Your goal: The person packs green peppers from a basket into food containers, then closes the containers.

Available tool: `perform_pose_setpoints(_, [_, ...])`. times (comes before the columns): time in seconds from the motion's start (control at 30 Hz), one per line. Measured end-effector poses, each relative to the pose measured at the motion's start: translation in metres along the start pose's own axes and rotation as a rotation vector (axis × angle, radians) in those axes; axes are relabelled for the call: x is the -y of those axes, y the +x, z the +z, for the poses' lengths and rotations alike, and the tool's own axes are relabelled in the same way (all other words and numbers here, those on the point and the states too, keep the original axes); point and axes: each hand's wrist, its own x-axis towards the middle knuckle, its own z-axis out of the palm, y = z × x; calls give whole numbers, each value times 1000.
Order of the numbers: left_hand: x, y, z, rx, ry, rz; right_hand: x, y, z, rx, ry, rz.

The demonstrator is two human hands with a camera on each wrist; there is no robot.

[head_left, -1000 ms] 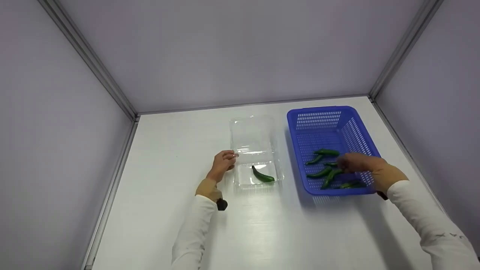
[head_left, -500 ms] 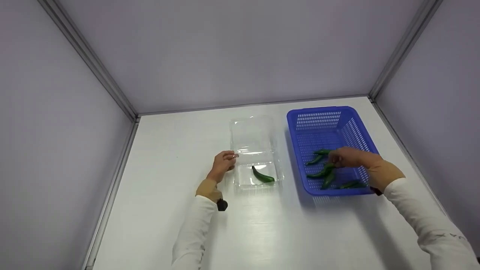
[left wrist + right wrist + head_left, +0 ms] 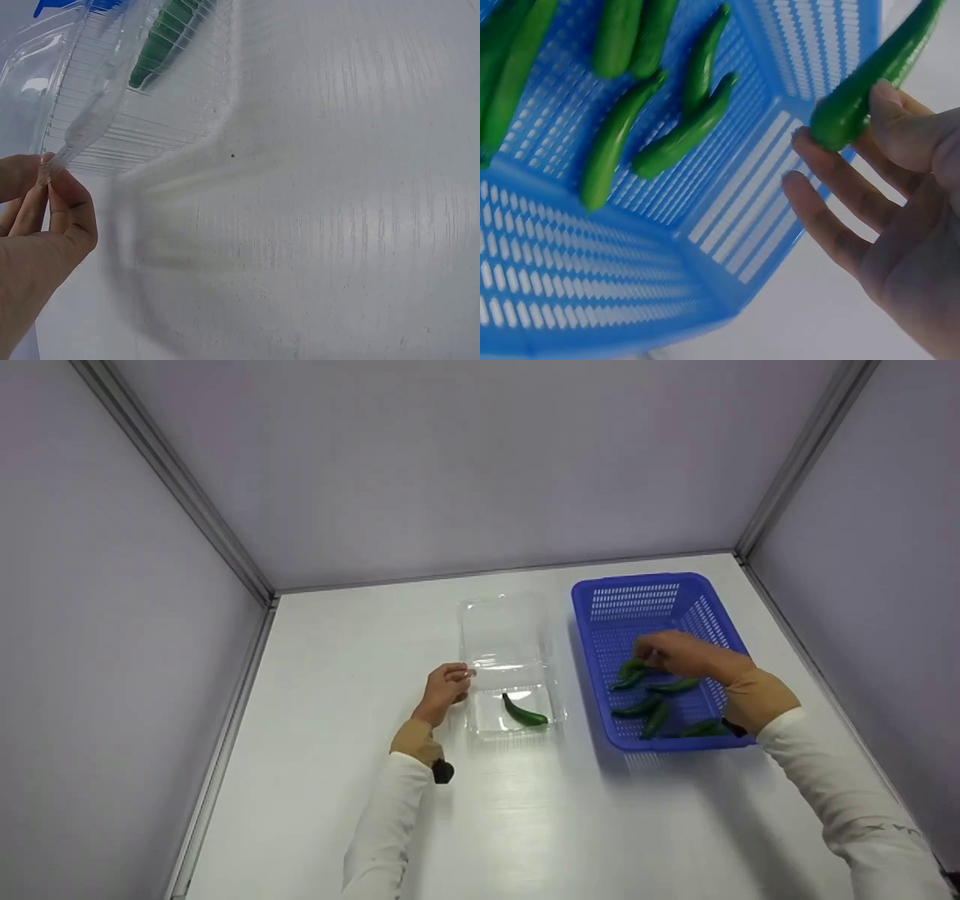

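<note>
1. Near us, green peppers (image 3: 607, 146) lie in the blue basket (image 3: 652, 745).
2. We find one pepper (image 3: 525, 715) inside the clear container (image 3: 504, 630).
3. Our left hand (image 3: 446, 684) pinches the container's edge.
4. Farther, our right hand (image 3: 681, 652) grasps a pepper (image 3: 851, 109) over the basket.

ok so the basket (image 3: 675, 745) is all blue with rows of slots, peppers (image 3: 657, 720) inside it plain green, container (image 3: 504, 630) left of it see-through, table (image 3: 337, 660) under it white, wall (image 3: 480, 472) behind it purplish grey
</note>
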Motion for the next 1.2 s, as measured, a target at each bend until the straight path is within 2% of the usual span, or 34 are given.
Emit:
perform_pose_setpoints(0.17, [-5, -4, -1, 12, -2, 8, 16, 16, 11, -8, 19, 26])
perform_pose_setpoints(0.37, [-1, 2, 0, 5, -2, 16, 35, 31, 18, -4, 6, 34])
perform_pose_setpoints(0.63, [-2, 3, -2, 11, 7, 5, 46, 54, 33, -58, -64, -51])
perform_pose_setpoints(0.93, [-1, 4, -3, 8, -4, 21, 54, 69, 45, -56, -77, -118])
perform_pose_setpoints(1.2, [0, 4, -2, -19, 4, -5, 61, 81, 58, 6, -55, -99])
